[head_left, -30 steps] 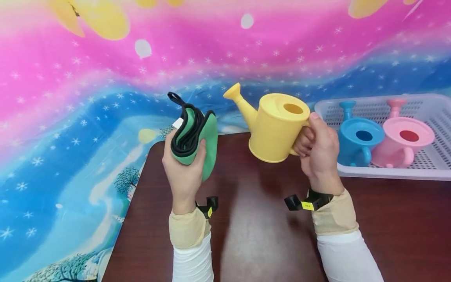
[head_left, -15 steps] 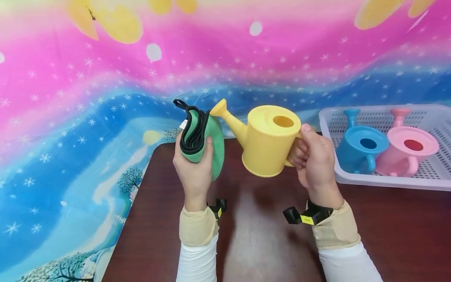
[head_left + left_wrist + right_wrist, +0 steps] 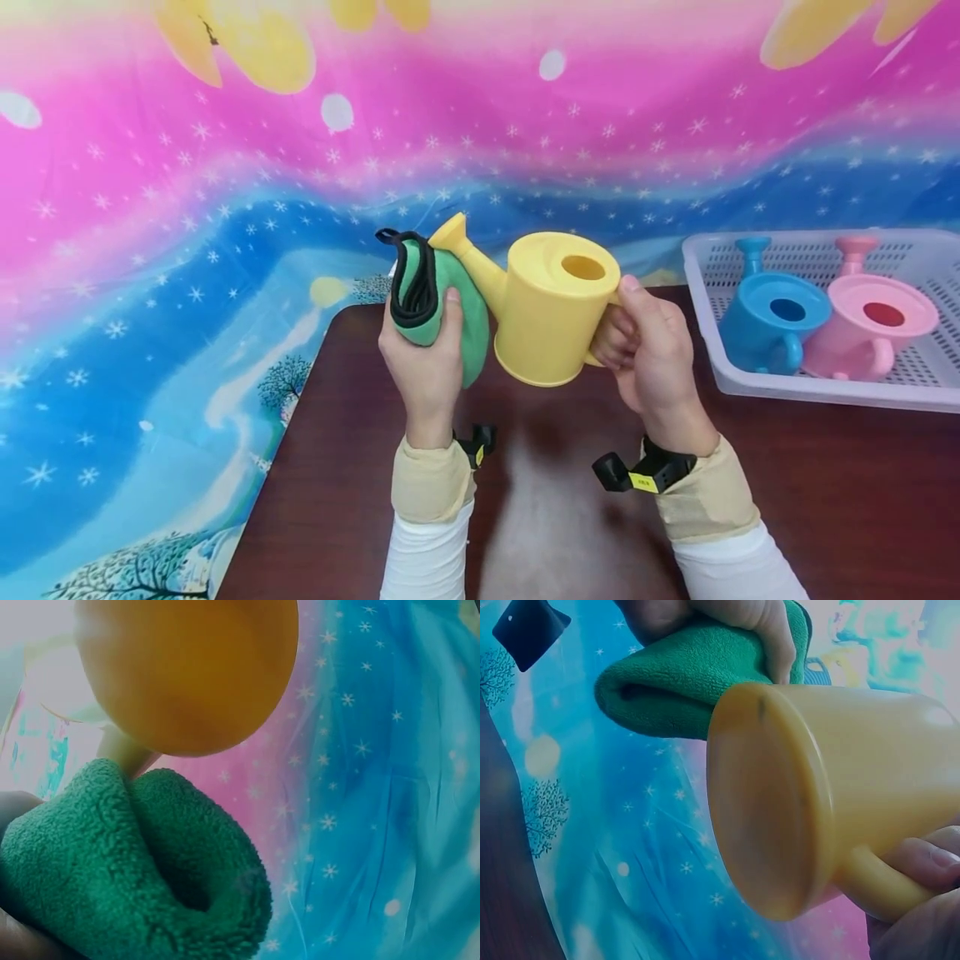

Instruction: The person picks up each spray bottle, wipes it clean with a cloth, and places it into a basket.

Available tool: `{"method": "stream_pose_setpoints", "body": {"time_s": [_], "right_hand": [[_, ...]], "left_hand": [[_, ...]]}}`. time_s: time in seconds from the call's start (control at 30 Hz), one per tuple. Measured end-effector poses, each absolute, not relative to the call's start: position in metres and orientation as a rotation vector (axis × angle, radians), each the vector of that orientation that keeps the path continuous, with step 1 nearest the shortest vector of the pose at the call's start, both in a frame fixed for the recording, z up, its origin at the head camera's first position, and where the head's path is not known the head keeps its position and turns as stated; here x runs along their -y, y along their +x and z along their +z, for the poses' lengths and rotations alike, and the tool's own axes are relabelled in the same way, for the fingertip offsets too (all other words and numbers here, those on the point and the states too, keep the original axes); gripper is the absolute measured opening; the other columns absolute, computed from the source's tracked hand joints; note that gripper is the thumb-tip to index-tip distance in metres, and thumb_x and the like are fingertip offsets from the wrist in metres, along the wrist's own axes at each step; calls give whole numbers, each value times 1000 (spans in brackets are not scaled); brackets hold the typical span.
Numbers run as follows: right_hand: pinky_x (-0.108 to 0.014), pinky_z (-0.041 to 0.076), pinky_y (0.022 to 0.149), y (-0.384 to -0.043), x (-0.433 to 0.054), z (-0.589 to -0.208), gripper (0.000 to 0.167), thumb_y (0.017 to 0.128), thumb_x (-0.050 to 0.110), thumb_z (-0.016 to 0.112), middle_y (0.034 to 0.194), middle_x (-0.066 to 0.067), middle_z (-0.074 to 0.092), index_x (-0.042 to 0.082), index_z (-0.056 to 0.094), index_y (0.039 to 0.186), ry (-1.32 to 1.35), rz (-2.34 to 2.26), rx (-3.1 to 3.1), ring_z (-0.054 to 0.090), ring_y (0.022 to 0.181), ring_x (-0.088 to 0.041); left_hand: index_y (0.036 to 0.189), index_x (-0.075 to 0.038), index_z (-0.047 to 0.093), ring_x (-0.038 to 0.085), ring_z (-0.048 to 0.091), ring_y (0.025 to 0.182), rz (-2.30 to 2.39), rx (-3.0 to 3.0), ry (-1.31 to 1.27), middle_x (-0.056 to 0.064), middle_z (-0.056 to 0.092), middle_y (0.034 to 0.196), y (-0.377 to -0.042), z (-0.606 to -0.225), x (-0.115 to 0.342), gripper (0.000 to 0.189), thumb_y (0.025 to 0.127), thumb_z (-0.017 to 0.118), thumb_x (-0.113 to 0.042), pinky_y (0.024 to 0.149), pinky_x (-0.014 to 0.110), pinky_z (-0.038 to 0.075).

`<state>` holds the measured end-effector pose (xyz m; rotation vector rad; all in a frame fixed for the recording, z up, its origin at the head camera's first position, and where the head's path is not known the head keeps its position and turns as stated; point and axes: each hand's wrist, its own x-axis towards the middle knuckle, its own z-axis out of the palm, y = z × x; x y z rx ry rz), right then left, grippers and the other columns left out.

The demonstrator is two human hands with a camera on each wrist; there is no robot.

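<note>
Left hand (image 3: 426, 362) grips a folded green cloth (image 3: 435, 304) against the yellow watering can (image 3: 551, 307) held by the right hand (image 3: 648, 350).

A yellow watering can (image 3: 551, 308), a green cloth (image 3: 442, 308) edged black, blue (image 3: 772, 321) and pink (image 3: 870, 325) cans, pink-and-blue starry backdrop (image 3: 225, 183).

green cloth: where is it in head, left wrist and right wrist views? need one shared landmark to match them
Head: green cloth left of centre, gripped in the left hand, against the spout side of the yellow watering can.
Left wrist: cloth fills the lower left, under the can.
Right wrist: cloth at upper centre, above the can's base.
Shared landmark: the yellow watering can, held by its handle in the right hand.
</note>
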<state>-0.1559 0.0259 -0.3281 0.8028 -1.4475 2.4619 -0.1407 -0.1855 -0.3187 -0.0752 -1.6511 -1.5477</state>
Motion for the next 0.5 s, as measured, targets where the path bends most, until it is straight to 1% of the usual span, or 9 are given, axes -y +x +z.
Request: {"method": "stream_pose_setpoints", "body": {"time_s": [0.23, 0.5], "right_hand": [[-38, 12, 40, -156, -24, -328, 54, 114, 30, 42, 54, -3, 27, 11, 32, 64, 840, 2478, 1448, 24, 42, -19], [-38, 12, 39, -154, -30, -325, 52, 114, 26, 40, 55, -2, 26, 10, 32, 65, 873, 2477, 1427, 23, 42, -19]], "left_hand": [[140, -9, 67, 20, 67, 128, -1558, 1647, -91, 7, 72, 137, -140, -320, 187, 49, 93, 79, -11, 110, 41, 55], [140, -7, 65, 19, 67, 127, -1550, 1709, -167, 7, 71, 137, -141, -321, 184, 49, 93, 78, -11, 110, 41, 55]]}}
